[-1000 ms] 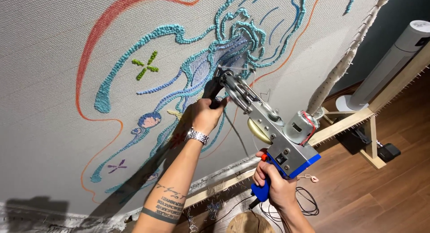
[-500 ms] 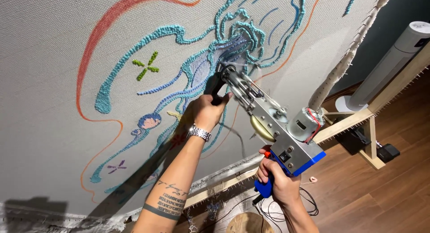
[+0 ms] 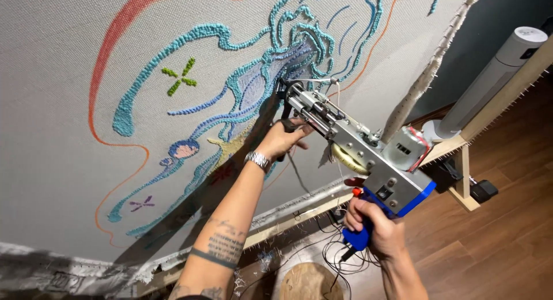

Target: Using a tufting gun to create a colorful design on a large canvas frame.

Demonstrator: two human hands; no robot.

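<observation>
A metal tufting gun (image 3: 357, 150) with a blue base points its needle end at a large grey cloth (image 3: 69, 179) stretched on a wooden frame. My right hand (image 3: 374, 228) grips the gun's blue handle below the body. My left hand (image 3: 285, 137) holds the black front grip just under the needle, a silver watch on its wrist. The needle touches the cloth at a patch of pale lilac and turquoise yarn (image 3: 299, 46). The cloth carries turquoise, blue and green tufted lines and orange drawn curves.
The wooden frame rail (image 3: 299, 213) runs along the cloth's lower edge, with a leg (image 3: 464, 173) at right. A white tower fan (image 3: 489, 75) stands on the wood floor behind. Black cables (image 3: 340, 257) coil on the floor beside a round wooden stool top (image 3: 308, 282).
The gun and both hands have shifted slightly down and right along the cloth, with the needle still against the turquoise patch.
</observation>
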